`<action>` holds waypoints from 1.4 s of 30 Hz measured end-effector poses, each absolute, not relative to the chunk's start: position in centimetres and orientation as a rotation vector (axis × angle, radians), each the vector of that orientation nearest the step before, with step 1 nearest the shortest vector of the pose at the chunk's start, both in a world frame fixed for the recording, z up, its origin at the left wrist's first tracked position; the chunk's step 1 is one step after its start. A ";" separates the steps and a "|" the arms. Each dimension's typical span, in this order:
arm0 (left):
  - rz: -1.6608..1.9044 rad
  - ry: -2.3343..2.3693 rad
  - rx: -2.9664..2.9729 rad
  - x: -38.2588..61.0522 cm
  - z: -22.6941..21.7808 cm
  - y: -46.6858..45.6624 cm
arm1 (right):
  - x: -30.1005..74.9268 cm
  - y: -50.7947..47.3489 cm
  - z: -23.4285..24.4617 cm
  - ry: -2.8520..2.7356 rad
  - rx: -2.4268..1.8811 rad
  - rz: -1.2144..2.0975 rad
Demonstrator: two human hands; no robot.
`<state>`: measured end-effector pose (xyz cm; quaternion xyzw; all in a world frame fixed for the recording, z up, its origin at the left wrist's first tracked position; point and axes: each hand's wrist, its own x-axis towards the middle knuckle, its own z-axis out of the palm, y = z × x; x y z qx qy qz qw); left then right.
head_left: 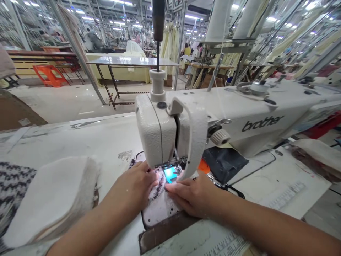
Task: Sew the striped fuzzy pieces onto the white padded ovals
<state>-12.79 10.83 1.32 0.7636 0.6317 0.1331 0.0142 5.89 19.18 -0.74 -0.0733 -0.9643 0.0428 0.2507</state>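
Observation:
A cream Brother sewing machine (239, 117) stands on the white work table (106, 142). Under its lit needle area lies a small patterned black-and-white fabric piece (160, 183). My left hand (135, 185) rests flat on the fabric's left side, fingers stretched toward the needle. Flat on the fabric's right side lies my right hand (194, 195), its fingertips pressed close to the presser foot. Neither hand grips anything; both press the cloth down.
A stack of cream fabric pieces (53, 199) sits at the left, with zigzag-patterned cloth (13, 185) beside it. Dark cloth (223, 161) and scissors (229, 188) lie right of the needle. Thread cones (218, 21) stand behind. Tables and an orange crate (49, 74) fill the factory floor.

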 end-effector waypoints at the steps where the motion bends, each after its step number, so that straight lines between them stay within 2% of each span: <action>1: 0.418 1.883 2.455 -13.2 1.5 10.9 | 5.9 19.2 -0.7 -2.620 -0.198 0.120; 6: 0.662 1.624 2.672 -13.8 0.5 10.4 | 6.0 19.5 -0.7 -2.667 -0.171 0.135; 14: 0.779 1.984 2.537 -11.6 -1.0 9.6 | 6.2 19.6 -0.8 -2.654 -0.168 0.173; 20: 0.598 2.220 2.347 -10.4 -0.6 9.7 | 6.3 19.7 -0.7 -2.684 -0.161 0.135; 25: 0.393 2.164 2.140 -10.9 1.5 10.2 | 6.3 19.7 -0.3 -2.819 -0.077 0.185; 31: 0.499 2.123 2.171 -13.2 3.0 9.7 | 5.6 19.2 -0.4 -2.758 -0.107 0.172; 38: 0.343 2.064 2.292 -14.3 1.9 9.2 | 4.7 18.9 -0.4 -2.933 -0.101 0.115; 42: 0.320 2.271 2.207 -15.3 1.4 7.8 | 4.7 18.8 -0.4 -2.923 -0.127 0.098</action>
